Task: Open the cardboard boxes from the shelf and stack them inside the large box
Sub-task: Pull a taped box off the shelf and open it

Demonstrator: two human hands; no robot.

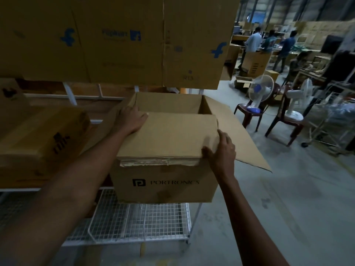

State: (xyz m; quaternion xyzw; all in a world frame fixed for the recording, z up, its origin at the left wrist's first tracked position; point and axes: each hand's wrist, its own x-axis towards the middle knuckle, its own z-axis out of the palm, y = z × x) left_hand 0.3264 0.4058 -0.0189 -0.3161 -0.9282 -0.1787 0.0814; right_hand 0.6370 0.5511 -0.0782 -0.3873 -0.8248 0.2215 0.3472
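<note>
Tearing is the likeliest trouble. The right hand pinches the near corner of the flap, thumb at its front edge and fingers curled round its side. The fold just below that thumb looks ragged, so a hard pull could rip it. The left hand lies flat on the flap's far corner, fingers spread wide. Pressing down there while the other hand lifts would buckle the card between them. The box stands under both palms at the end of the shelf, with open floor beyond the right fingers, so a sideways tug could slide it off. A side flap hangs out past the right knuckles and may snag.
</note>
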